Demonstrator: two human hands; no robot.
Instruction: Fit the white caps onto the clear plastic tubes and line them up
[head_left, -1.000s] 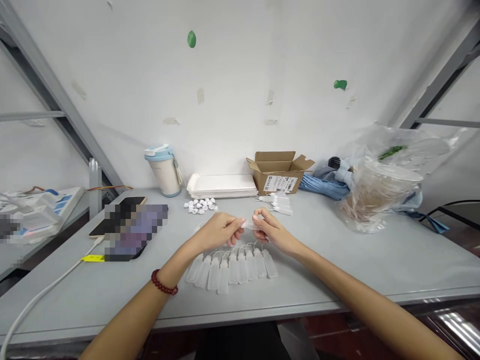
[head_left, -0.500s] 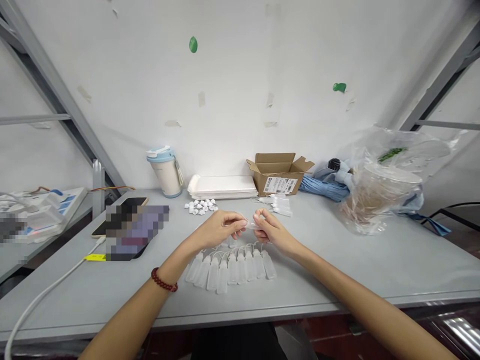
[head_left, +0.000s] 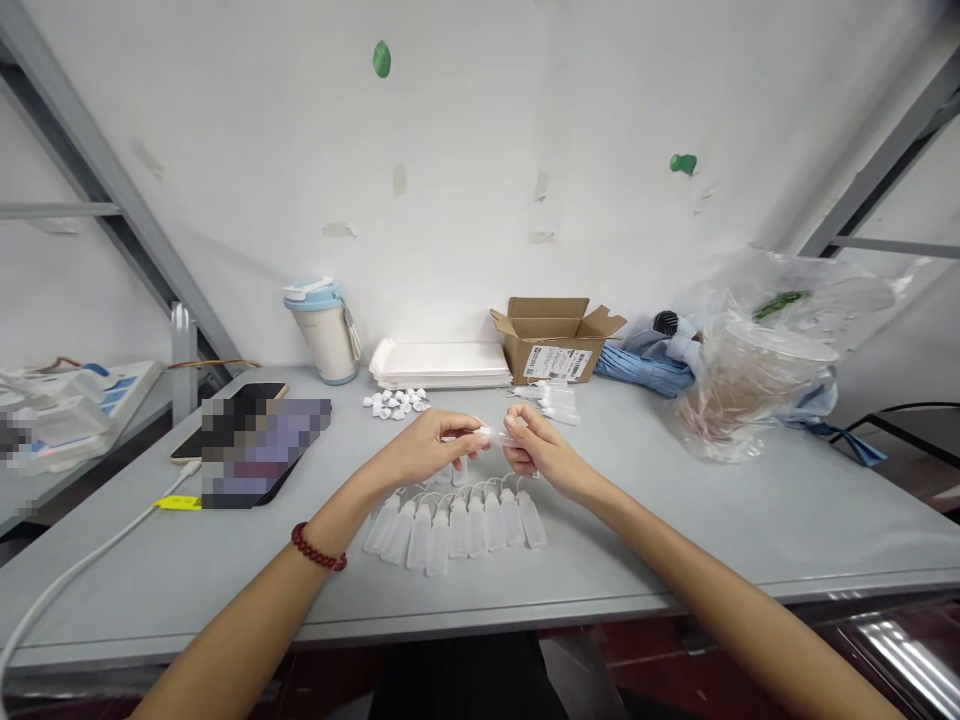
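While the left hand [head_left: 448, 442] pinches a small white cap [head_left: 484, 434] between thumb and fingers, the right hand [head_left: 534, 442] has its fingers curled round a translucent bottle [head_left: 508, 438] — all nearer the person than the cardboard box [head_left: 556, 342]. Loose white caps [head_left: 395, 403] sit left of that box, and a row of bottles [head_left: 457, 528] lies well in front of it — kinda fanned out.

Both hands [head_left: 472, 440] [head_left: 529, 442] pinch, forearms angled inward.
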